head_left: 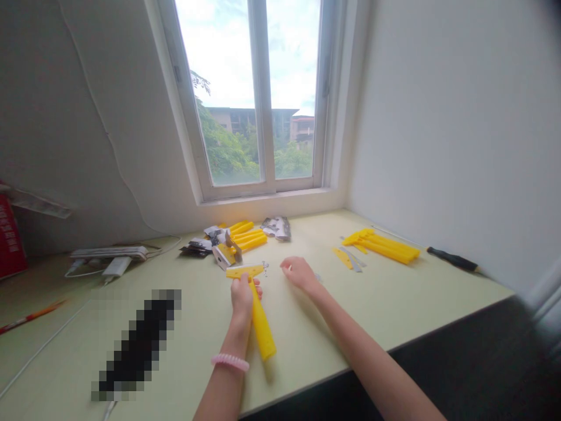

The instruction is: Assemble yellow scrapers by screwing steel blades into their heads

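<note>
My left hand (242, 297), with a pink coil band at the wrist, is closed around a yellow scraper (262, 327) near its head. The scraper's wide head points away from me and its handle slants back toward the table's front edge. A small cluster of screws (265, 268) lies just right of the head. Beyond the screws is my right hand (300, 272), its thumb and forefinger pinched together; whatever they may hold is too small to make out. Behind the scraper lies a pile of yellow scrapers (249, 238) with dark and silver packets.
On the right lie more yellow scraper handles (390, 245), loose yellow plates and metal blades (350, 258), and a black-handled screwdriver (453, 259). A power strip (109, 252) with cables, a pixelated dark object (140, 345) and an orange-red pencil (33, 316) occupy the left. The window (258, 93) is behind.
</note>
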Tool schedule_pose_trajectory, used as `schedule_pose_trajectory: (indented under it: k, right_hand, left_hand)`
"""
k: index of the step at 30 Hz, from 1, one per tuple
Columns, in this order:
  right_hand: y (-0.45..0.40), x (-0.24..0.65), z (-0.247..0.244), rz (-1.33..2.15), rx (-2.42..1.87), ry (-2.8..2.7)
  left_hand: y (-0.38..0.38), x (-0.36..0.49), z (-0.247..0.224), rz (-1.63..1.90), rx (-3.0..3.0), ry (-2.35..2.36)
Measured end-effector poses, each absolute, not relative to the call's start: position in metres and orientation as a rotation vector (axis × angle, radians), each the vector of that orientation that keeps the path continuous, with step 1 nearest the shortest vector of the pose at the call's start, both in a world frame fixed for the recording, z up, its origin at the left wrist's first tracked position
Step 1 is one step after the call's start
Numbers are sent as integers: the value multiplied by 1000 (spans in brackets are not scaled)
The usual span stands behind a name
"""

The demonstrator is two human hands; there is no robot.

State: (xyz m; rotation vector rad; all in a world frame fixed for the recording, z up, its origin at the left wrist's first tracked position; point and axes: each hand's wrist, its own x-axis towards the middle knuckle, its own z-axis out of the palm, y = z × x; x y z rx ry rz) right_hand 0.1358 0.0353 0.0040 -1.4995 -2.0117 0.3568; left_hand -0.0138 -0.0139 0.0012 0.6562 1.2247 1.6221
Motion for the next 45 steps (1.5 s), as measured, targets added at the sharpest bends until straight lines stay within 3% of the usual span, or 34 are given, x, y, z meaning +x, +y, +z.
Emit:
schedule_pose_trajectory:
  k: [16, 28, 37, 45]
  right_hand:
    - [32, 91, -14, 143, -1482, -1995]
    - [39, 103, -13, 479, -1522, -1850]
    - [48, 135, -7, 847, -1206, -1591]
    - [46, 135, 1, 768, -1147, -1553]
  left_hand:
    - [-14, -13, 0, 1683, 497, 1214]
    - [-14, -7, -1, 1549, 627, 1181]
    - [-17, 5, -7, 1290, 815, 1113]
    - [-18, 12, -14, 1168, 963, 1151]
